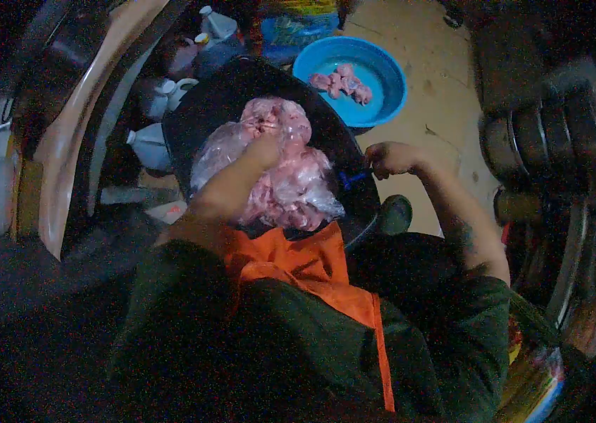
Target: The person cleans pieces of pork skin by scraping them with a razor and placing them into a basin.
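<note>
A heap of pale pink raw meat [291, 180] fills a black tub [203, 106] in front of me, partly wrapped in clear plastic bag [305, 194]. My left hand [266, 149] reaches down onto the middle of the heap. Its fingers look curled into the meat, and their tips are hidden. Over the tub's right rim, my right hand [391, 159] is closed in a pinch. A small T-shaped blue tool [352, 180] shows just beside its fingertips and seems to be held there; its exact kind is unclear in the dim light.
Beyond the tub, a blue basin [390, 88] holds a few pieces of meat [342, 84]. White plastic jugs [151, 146] stand along the left. Round metal containers [552, 141] are at the right. An orange apron [291, 257] covers my lap, and a dark shoe [395, 213] is near the tub.
</note>
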